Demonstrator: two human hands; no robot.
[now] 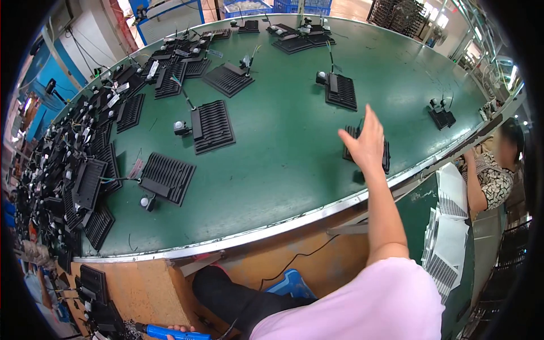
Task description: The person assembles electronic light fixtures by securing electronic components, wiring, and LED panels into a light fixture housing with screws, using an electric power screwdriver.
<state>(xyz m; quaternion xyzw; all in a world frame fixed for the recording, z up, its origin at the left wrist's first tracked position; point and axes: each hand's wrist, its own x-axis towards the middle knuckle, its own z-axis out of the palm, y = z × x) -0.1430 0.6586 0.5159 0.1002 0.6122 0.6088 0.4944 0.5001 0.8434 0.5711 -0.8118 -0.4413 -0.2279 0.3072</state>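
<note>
Over the right part of the green table [272, 175] my right hand [367, 141] reaches out, thumb and fingers apart, with nothing in it. Below it lies a black finned lamp [386, 157], partly hidden by the hand. Another black lamp [341, 92] with a white sensor and wires sits just beyond. At the bottom left, my left hand [184, 330] is wrapped round a blue power screwdriver [170, 333]; the hand is only partly in view. Near it, black lamps [102, 300] rest on a wooden bench [139, 283].
Many black lamps [85, 164] are heaped along the table's left side, with single ones spread over the middle. A small lamp [442, 116] lies at the right. Another person [493, 175] sits at the right beside stacked white and grey sheets [450, 243]. A blue bin [292, 283] is below.
</note>
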